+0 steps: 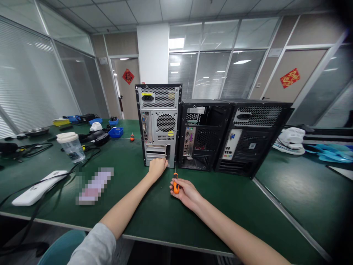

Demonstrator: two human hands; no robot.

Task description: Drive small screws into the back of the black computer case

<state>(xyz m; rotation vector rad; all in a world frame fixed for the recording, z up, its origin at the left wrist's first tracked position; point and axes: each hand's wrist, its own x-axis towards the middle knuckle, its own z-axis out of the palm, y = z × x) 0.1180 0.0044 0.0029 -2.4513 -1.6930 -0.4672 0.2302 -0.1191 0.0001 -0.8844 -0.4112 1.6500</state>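
Observation:
A silver computer tower [159, 121] stands upright on the green table [154, 209], its back panel facing me. My left hand [157, 166] rests against the lower slot covers of that tower, fingers curled on the metal. My right hand [185, 191] is closed round an orange-handled screwdriver [175, 184], whose tip points up toward the tower's bottom right corner. Two black towers [205, 134] [255, 136] stand beside it on the right, also showing their backs.
A clear plastic jar with a white lid [71, 146], a white device [38, 187], black cables [41, 147] and blue parts bins [116, 131] lie on the left. A small orange object [132, 137] sits behind. White and blue items [292, 140] lie far right. A table seam [275, 206] runs diagonally.

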